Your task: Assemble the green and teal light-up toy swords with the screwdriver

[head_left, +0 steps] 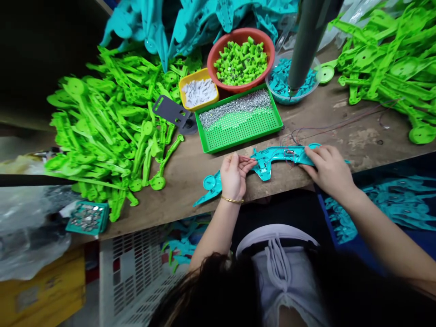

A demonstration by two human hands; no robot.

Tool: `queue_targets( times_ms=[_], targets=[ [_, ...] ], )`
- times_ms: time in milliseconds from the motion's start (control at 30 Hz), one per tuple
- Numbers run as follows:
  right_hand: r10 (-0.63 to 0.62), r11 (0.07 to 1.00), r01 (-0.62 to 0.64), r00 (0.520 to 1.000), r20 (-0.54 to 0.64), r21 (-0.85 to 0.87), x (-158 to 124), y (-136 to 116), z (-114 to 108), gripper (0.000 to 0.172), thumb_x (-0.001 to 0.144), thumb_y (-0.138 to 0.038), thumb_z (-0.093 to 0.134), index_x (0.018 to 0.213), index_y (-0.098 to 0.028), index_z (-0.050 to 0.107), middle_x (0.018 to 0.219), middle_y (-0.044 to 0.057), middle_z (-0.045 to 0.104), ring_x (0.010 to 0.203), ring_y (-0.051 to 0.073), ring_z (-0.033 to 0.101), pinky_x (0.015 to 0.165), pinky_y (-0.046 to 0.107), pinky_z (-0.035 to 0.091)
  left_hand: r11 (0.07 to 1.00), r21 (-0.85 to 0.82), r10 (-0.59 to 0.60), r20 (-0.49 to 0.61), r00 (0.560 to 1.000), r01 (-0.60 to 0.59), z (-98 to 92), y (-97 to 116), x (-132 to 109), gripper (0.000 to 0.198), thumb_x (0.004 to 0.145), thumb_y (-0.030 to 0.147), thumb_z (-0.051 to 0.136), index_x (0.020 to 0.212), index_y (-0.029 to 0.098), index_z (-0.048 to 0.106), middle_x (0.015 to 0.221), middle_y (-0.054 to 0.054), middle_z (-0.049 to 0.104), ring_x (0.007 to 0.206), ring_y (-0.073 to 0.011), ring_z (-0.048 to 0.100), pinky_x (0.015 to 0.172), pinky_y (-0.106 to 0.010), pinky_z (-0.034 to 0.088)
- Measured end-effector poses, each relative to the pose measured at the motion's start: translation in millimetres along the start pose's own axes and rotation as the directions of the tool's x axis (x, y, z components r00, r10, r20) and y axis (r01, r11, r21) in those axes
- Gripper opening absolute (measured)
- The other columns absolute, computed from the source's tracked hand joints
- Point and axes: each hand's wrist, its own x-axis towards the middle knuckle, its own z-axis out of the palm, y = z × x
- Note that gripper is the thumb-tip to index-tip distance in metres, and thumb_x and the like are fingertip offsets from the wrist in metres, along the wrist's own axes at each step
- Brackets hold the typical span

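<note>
A long turquoise plastic shell half lies across the front of the bench, its hollow inner side up. Thin red and dark wires run along its inside, past a small metallic component near the right. My left hand, with a bracelet at the wrist, is closed over the shell's left half, fingertips by its middle; whether a wire is pinched there is hidden. My right hand grips the right end, thumb below and fingers above. More loose wires trail from the shell toward the right of the bench.
Behind the shell stand a green tray of screws, a yellow tub of white pieces, a red bowl of green pieces and a clear bowl of blue pieces. A grey post rises there. Green shells pile up left.
</note>
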Motion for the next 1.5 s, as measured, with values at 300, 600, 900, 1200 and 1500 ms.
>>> queue_targets(
  times_ms=[300,600,900,1200,1500],
  targets=[
    [0.022,1.0,-0.022,1.0,-0.018,0.013,-2.5,0.6,3.6,0.045,0.091,-0.033,0.052,0.126,-0.005,0.058,0.107,0.016,0.065,0.101,0.029,0.05,0.09,0.04,0.048,0.929,0.18,0.308,0.103,0.946,-0.322,10.1,14.1,-2.5,0.028,0.09,0.046,0.057,0.088,0.022,0.045,0.072,0.003,0.063,0.065,-0.0126,0.068,0.059,-0.026,0.06],
    [0.031,0.997,-0.037,0.996,0.086,0.065,3.5,-1.8,-15.6,0.053,0.09,-0.042,0.052,0.132,-0.01,0.052,0.116,0.019,0.062,0.11,0.032,0.052,0.088,0.045,0.045,0.992,0.072,0.097,0.063,0.993,-0.101,-0.1,-0.4,3.2,0.036,0.082,0.05,0.065,0.084,0.02,0.044,0.063,0.007,0.06,0.056,-0.0102,0.066,0.052,-0.021,0.057],
    [-0.103,0.96,0.132,0.986,-0.128,0.245,43.4,-82.1,-16.6,0.02,0.093,-0.029,0.049,0.102,-0.023,0.066,0.122,0.008,0.065,0.117,0.026,0.053,0.112,0.053,0.025,0.83,0.413,0.348,0.141,0.927,-0.374,-7.2,1.9,-8.3,0.02,0.095,0.042,0.047,0.093,0.022,0.046,0.079,0.001,0.063,0.072,-0.0119,0.066,0.068,-0.027,0.055],
    [-0.139,0.948,0.142,0.99,-0.031,0.286,53.5,-89.7,22.1,0.02,0.092,-0.022,0.048,0.104,-0.018,0.064,0.117,0.009,0.066,0.11,0.025,0.055,0.112,0.049,0.029,0.619,0.63,0.451,0.204,0.869,-0.469,-27.5,7.7,14.2,0.013,0.098,0.031,0.042,0.09,0.022,0.045,0.077,0.0,0.066,0.072,-0.0128,0.064,0.07,-0.026,0.047],
    [-0.141,0.942,0.155,0.988,-0.066,0.299,53.3,-91.0,16.6,0.022,0.09,-0.02,0.049,0.107,-0.02,0.063,0.125,0.012,0.061,0.114,0.027,0.054,0.108,0.052,0.033,0.863,0.338,0.385,0.041,0.922,-0.375,-31.8,8.6,19.2,0.023,0.094,0.043,0.05,0.09,0.022,0.045,0.065,0.004,0.064,0.067,-0.0131,0.067,0.072,-0.029,0.052]
  ],
)
